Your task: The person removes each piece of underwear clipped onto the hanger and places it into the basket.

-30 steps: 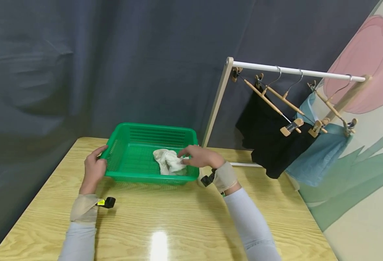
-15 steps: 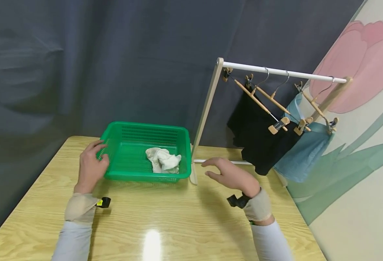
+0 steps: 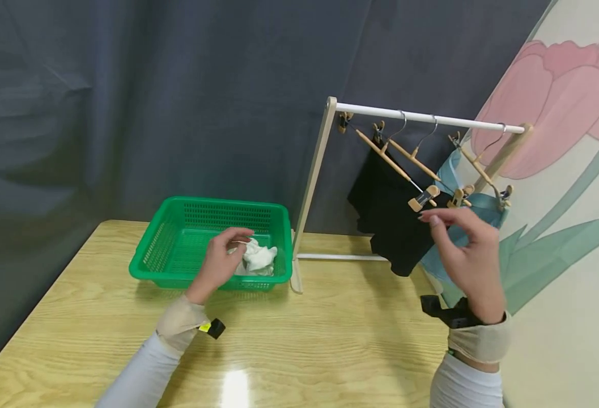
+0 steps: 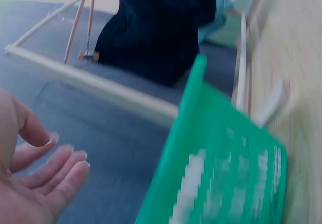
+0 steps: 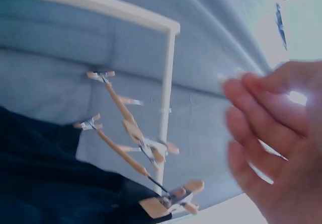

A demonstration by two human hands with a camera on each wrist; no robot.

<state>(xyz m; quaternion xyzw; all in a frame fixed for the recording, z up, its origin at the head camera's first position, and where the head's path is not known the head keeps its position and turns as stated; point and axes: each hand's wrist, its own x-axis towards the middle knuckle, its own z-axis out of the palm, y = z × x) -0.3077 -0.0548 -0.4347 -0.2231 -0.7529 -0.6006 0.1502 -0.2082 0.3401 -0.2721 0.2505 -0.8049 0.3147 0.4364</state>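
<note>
In the head view my left hand (image 3: 219, 262) hovers over the front rim of a green plastic basket (image 3: 151, 249), fingers loosely bent and holding nothing. Behind its fingertips a crumpled white cloth (image 3: 260, 258) lies in the basket's right part, partly hidden by the hand. On the right, my raised right hand (image 3: 470, 255) is in front of the hanging clothes, thumb and forefinger apart with nothing between them. Close to its fingertips in the head view is the clip of the nearest wooden clip hanger (image 3: 381, 154). The right wrist view shows the right hand (image 5: 271, 133) apart from the hangers.
A small clothes rack with a white rail (image 3: 462, 122) stands on the wooden table (image 3: 299, 351). Black shorts (image 3: 393, 209) and a blue garment (image 3: 449, 170) hang from its hangers. A dark curtain (image 3: 202, 102) is behind, a painted wall (image 3: 574, 226) to the right.
My right hand has left the white cloth and risen rightward to the hangers. My left hand has let go of the basket's left rim and moved right, over its front.
</note>
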